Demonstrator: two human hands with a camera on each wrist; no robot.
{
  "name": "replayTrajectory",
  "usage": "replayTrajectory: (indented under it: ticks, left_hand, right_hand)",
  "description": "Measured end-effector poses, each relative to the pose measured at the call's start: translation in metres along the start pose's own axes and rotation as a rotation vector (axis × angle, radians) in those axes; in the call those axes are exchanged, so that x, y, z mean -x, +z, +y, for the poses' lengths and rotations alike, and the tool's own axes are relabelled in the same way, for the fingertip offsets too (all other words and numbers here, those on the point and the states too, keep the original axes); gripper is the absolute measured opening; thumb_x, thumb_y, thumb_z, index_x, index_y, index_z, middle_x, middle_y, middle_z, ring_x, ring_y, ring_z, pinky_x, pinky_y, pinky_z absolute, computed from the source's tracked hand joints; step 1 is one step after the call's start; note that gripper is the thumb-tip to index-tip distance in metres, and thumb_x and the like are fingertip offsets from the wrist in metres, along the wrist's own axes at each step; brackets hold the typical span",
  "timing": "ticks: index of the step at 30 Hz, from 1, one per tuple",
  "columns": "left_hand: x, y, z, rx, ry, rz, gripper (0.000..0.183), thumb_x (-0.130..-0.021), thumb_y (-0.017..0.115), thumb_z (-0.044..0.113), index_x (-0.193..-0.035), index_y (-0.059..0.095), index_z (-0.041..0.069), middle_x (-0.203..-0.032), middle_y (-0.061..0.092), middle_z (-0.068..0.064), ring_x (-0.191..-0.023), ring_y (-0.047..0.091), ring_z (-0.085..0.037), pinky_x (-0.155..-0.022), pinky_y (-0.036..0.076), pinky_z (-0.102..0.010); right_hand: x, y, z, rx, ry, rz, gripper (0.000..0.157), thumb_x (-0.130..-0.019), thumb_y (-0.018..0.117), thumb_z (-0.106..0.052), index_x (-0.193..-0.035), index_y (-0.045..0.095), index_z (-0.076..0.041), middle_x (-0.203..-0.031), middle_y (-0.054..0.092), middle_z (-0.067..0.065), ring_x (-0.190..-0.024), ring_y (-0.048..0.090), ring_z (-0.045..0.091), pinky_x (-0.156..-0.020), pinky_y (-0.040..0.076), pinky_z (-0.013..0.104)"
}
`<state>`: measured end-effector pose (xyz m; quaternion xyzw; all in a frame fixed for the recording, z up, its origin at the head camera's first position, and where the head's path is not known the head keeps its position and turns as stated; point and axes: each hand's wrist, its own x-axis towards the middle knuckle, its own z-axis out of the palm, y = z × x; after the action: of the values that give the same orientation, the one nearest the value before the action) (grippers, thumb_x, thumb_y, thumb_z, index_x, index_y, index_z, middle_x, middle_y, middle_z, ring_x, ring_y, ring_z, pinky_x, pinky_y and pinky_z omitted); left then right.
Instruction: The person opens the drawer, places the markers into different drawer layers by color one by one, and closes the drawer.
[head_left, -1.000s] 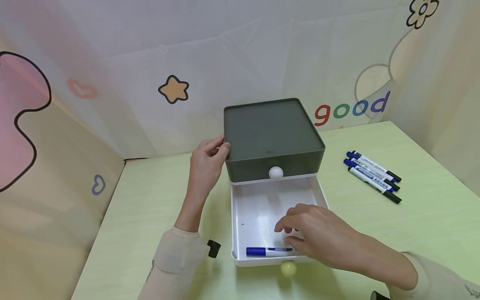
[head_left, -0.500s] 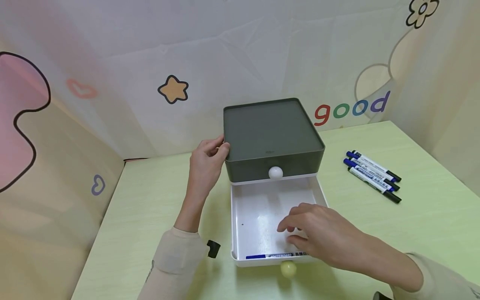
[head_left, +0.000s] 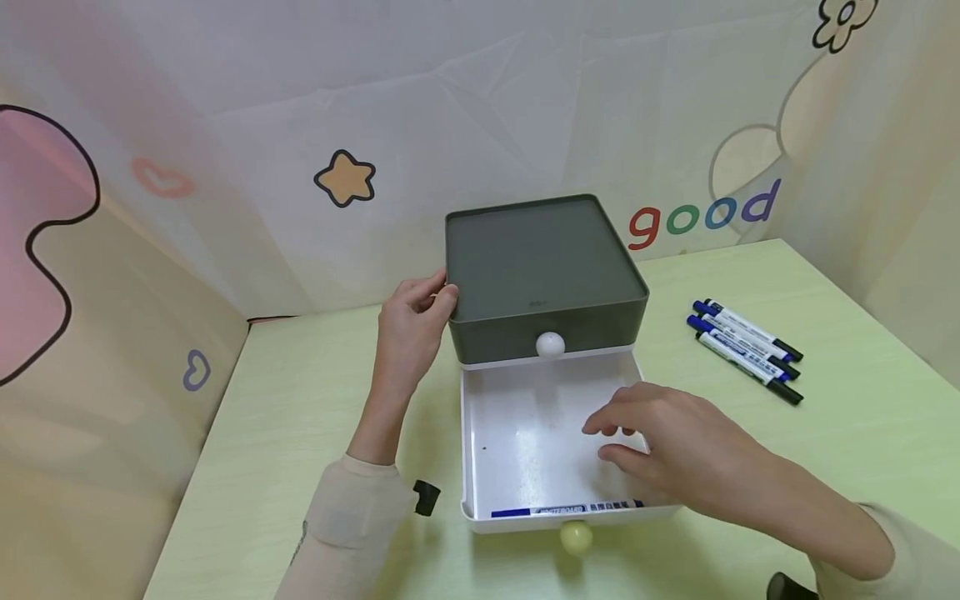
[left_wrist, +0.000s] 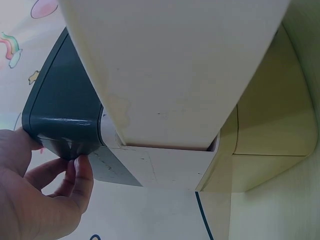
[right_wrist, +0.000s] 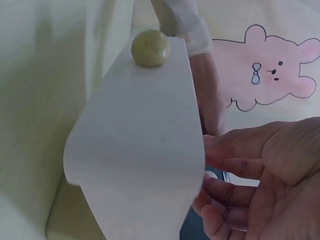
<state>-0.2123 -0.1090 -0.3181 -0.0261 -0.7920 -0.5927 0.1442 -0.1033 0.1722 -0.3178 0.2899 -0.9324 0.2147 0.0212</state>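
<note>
A storage box with a dark grey-green top section (head_left: 547, 258) stands on the table, its lower white drawer (head_left: 517, 417) pulled out toward me. My left hand (head_left: 412, 321) holds the box's left side; in the left wrist view its bent fingers touch the dark section (left_wrist: 65, 95). Inside the drawer, a whiteboard marker (head_left: 558, 509) lies along the front wall, largely hidden by it. Over the drawer's right side hovers my right hand (head_left: 667, 446), fingers loosely bent around nothing. The right wrist view shows this hand (right_wrist: 280, 175) beside the drawer's white front (right_wrist: 145, 110).
Several whiteboard markers (head_left: 746, 350) lie grouped on the table to the right of the box. A white knob (head_left: 551, 344) is on the upper drawer, a yellow-green knob (head_left: 576, 537) on the lower. A printed curtain (head_left: 480, 125) hangs behind.
The right hand has moved right and slightly up, away from the marker. The marker has settled against the drawer's front wall, showing its lettering. The left hand stays on the box.
</note>
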Motion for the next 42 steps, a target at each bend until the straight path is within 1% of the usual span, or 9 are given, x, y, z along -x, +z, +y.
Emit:
replayTrajectory:
  ticks: [4, 9, 15, 24, 30, 32, 35, 39, 42]
  left_hand:
    - [0.000, 0.000, 0.000, -0.002, 0.000, 0.001, 0.040, -0.100, 0.065, 0.022, -0.137, 0.068, 0.009, -0.117, 0.066, -0.006, -0.105, 0.065, -0.020, -0.085, 0.049, -0.033]
    - [0.000, 0.000, 0.001, -0.001, 0.003, 0.004, 0.040, -0.099, 0.066, 0.022, -0.137, 0.068, 0.009, -0.117, 0.067, -0.006, -0.104, 0.065, -0.020, -0.084, 0.049, -0.032]
    - [0.001, -0.001, 0.002, -0.005, 0.009, 0.004, 0.040, -0.099, 0.066, 0.022, -0.137, 0.068, 0.008, -0.116, 0.066, -0.007, -0.103, 0.065, -0.020, -0.084, 0.050, -0.032]
    - [0.001, -0.002, 0.001, -0.003, -0.001, 0.002, 0.040, -0.099, 0.066, 0.023, -0.136, 0.069, 0.009, -0.116, 0.066, -0.007, -0.104, 0.066, -0.020, -0.085, 0.050, -0.033]
    - [0.000, -0.002, 0.003, -0.001, 0.000, 0.004, 0.040, -0.099, 0.066, 0.022, -0.137, 0.068, 0.009, -0.116, 0.066, -0.007, -0.102, 0.066, -0.020, -0.084, 0.051, -0.032]
    - [0.000, -0.001, 0.003, -0.002, 0.001, 0.004, 0.040, -0.099, 0.066, 0.022, -0.137, 0.068, 0.008, -0.115, 0.066, -0.007, -0.101, 0.066, -0.021, -0.083, 0.051, -0.032]
    - [0.000, -0.001, 0.002, -0.002, 0.000, 0.002, 0.040, -0.099, 0.066, 0.021, -0.137, 0.068, 0.009, -0.115, 0.065, -0.007, -0.101, 0.065, -0.021, -0.082, 0.050, -0.031]
    - [0.000, -0.001, 0.003, -0.003, -0.003, 0.000, 0.040, -0.099, 0.065, 0.022, -0.137, 0.068, 0.009, -0.116, 0.066, -0.006, -0.101, 0.065, -0.020, -0.082, 0.050, -0.031]
    - [0.001, -0.001, 0.003, -0.003, -0.004, -0.003, 0.040, -0.099, 0.066, 0.022, -0.137, 0.068, 0.009, -0.116, 0.066, -0.006, -0.100, 0.065, -0.019, -0.082, 0.050, -0.031]
  right_hand:
    - [0.004, -0.008, 0.008, 0.003, 0.031, 0.030, 0.021, -0.088, 0.084, -0.018, -0.108, 0.080, -0.021, -0.098, 0.068, -0.015, -0.088, 0.063, 0.008, -0.072, 0.054, 0.030]
    - [0.008, -0.019, 0.019, 0.022, 0.049, 0.089, 0.020, -0.089, 0.083, -0.017, -0.108, 0.080, -0.018, -0.098, 0.069, -0.015, -0.087, 0.062, 0.010, -0.068, 0.053, 0.029]
    - [0.014, -0.033, 0.034, 0.047, 0.124, 0.102, 0.020, -0.091, 0.080, -0.015, -0.111, 0.080, -0.017, -0.094, 0.069, -0.013, -0.083, 0.060, 0.011, -0.063, 0.049, 0.028]
    - [0.019, -0.051, 0.066, 0.026, 0.124, 0.142, 0.016, -0.094, 0.076, -0.012, -0.109, 0.079, -0.013, -0.089, 0.069, -0.013, -0.069, 0.055, 0.004, -0.059, 0.047, 0.026]
    - [0.015, -0.058, 0.091, 0.058, 0.159, 0.156, 0.015, -0.094, 0.076, -0.011, -0.108, 0.080, -0.009, -0.089, 0.070, -0.009, -0.075, 0.056, 0.004, -0.062, 0.048, 0.025]
    - [0.013, -0.060, 0.101, 0.048, 0.179, 0.143, 0.016, -0.095, 0.074, -0.011, -0.110, 0.079, -0.006, -0.090, 0.071, -0.006, -0.075, 0.057, 0.007, -0.061, 0.048, 0.025]
    - [0.011, -0.062, 0.115, 0.041, 0.217, 0.141, 0.018, -0.097, 0.072, -0.013, -0.112, 0.078, -0.005, -0.090, 0.072, -0.002, -0.076, 0.061, 0.014, -0.061, 0.049, 0.026]
    - [0.009, -0.064, 0.131, 0.029, 0.273, 0.132, 0.024, -0.099, 0.071, -0.017, -0.116, 0.076, -0.001, -0.094, 0.075, 0.006, -0.086, 0.067, 0.028, -0.063, 0.050, 0.028]
    - [0.007, -0.064, 0.141, 0.011, 0.310, 0.113, 0.031, -0.100, 0.070, -0.019, -0.119, 0.073, 0.005, -0.098, 0.075, 0.013, -0.093, 0.066, 0.036, -0.062, 0.050, 0.028]
